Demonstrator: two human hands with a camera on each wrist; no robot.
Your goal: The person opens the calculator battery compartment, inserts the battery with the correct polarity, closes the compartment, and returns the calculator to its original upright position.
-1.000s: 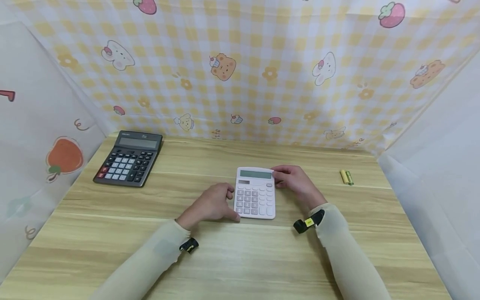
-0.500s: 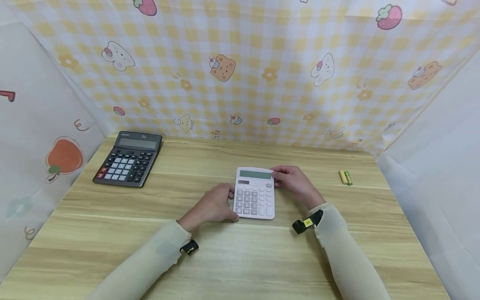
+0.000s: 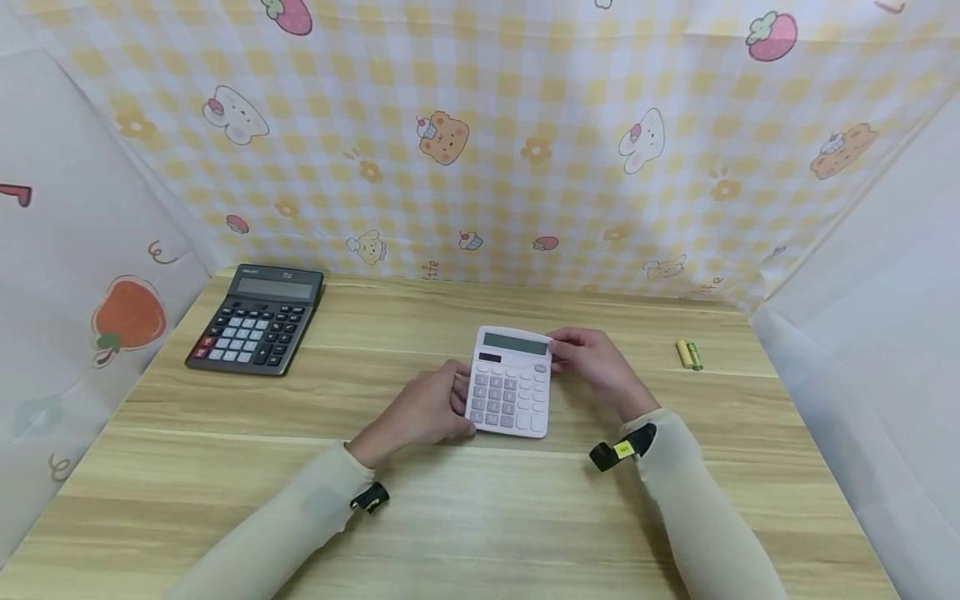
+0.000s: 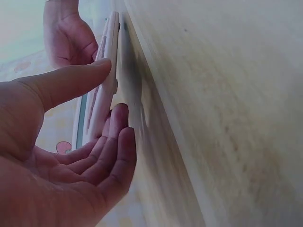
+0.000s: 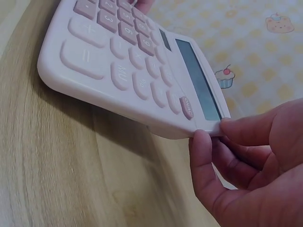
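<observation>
Smooth plastic calculator [image 3: 508, 385], wood-grained table [image 3: 480, 525]

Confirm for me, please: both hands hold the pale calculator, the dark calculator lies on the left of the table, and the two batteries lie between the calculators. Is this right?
Not quite: the head view shows the two batteries to the right of the pale calculator, beyond the right hand, not between it and the dark calculator. The rest of your statement is correct.

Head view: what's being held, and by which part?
The pale pink calculator: the left hand grips its left edge, the right hand pinches its upper right corner.
</observation>
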